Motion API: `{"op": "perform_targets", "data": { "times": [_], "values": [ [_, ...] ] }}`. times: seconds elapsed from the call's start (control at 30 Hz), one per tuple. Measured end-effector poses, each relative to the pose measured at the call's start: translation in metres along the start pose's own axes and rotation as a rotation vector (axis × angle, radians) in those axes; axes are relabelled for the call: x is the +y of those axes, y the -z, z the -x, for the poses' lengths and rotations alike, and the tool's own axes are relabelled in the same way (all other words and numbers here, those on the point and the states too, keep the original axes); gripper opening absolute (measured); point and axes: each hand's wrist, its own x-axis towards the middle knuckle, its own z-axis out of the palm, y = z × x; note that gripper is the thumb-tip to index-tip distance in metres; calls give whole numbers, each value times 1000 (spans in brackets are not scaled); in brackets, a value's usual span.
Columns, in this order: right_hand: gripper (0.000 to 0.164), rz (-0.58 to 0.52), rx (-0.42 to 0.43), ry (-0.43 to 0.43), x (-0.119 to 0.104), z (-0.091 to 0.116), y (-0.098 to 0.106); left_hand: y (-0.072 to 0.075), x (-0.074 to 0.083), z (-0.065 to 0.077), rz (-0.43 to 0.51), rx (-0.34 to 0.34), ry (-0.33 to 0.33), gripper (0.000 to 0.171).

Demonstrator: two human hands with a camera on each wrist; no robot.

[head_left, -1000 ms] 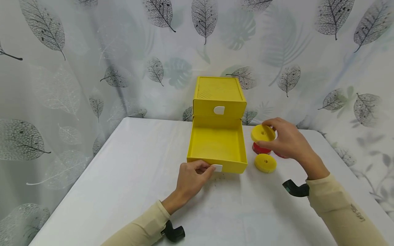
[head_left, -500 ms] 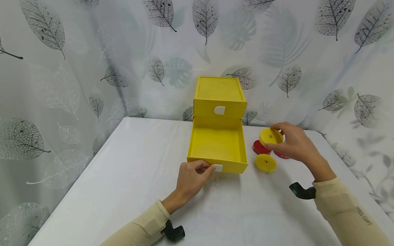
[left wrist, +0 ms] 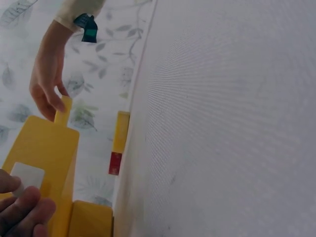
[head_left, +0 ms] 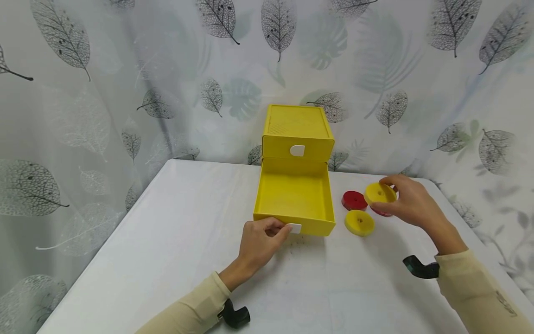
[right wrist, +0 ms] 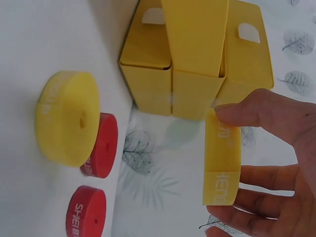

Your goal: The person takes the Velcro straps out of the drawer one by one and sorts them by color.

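Note:
My left hand (head_left: pixel 259 243) pinches the white pull tab (head_left: pixel 295 228) on the front of a pulled-out yellow drawer (head_left: pixel 294 195). Nothing lies inside that drawer. My right hand (head_left: pixel 413 202) grips a yellow tape roll (head_left: pixel 380 193) between thumb and fingers, lifted above the table. In the right wrist view, pale lettering runs along the edge of this held roll (right wrist: pixel 221 158). Two red tape rolls lie below and beside it: one red roll (head_left: pixel 354 200) shows fully, while the other red roll (head_left: pixel 381 213) is partly hidden by my right hand. Another yellow tape roll (head_left: pixel 359 222) rests nearer me.
The drawer belongs to a stacked yellow cabinet (head_left: pixel 298 123) at the back of the table; another drawer front with a white tab (head_left: pixel 297 150) sits above it. A leaf-patterned curtain (head_left: pixel 175 69) hangs directly behind. White cloth covers the table (head_left: pixel 179 241).
My right hand has shifted right and slightly toward me with the yellow tape roll, uncovering one red roll beneath. My left hand and the drawer stay where they were.

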Motion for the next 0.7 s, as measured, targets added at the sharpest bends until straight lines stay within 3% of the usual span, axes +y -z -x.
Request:
{"op": "perform_targets", "data": {
  "times": [0.7],
  "values": [
    [72, 6, -25, -94, 34, 12, -13, 0, -1, 0, 9, 7, 3, 14]
  ]
}}
